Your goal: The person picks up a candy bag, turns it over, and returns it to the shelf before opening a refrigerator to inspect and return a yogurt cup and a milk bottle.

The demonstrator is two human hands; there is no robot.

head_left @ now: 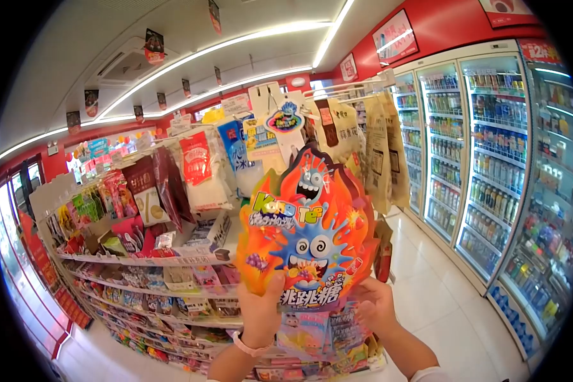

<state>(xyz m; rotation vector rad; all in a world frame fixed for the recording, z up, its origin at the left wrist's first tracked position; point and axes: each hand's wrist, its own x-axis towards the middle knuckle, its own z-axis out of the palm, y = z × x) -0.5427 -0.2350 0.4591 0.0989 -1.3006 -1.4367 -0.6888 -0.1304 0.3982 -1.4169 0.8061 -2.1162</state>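
Note:
A large flame-shaped popping candy card in orange and red stands upright in front of me, with a blue splash-shaped cartoon face and "Kong Te" lettering on it. My left hand is closed on its lower left edge, thumb on the front and a pale band round the wrist. At the lower right edge my right hand is closed, its fingers curled against the card. Small candy packets show just below the card, between my wrists. The card hides part of the rack behind it.
A shelf unit full of snack bags and packets runs to the left. More bags hang from hooks behind the card. Glass-door drink fridges line the right wall, along a white tiled floor. Glass doors stand at far left.

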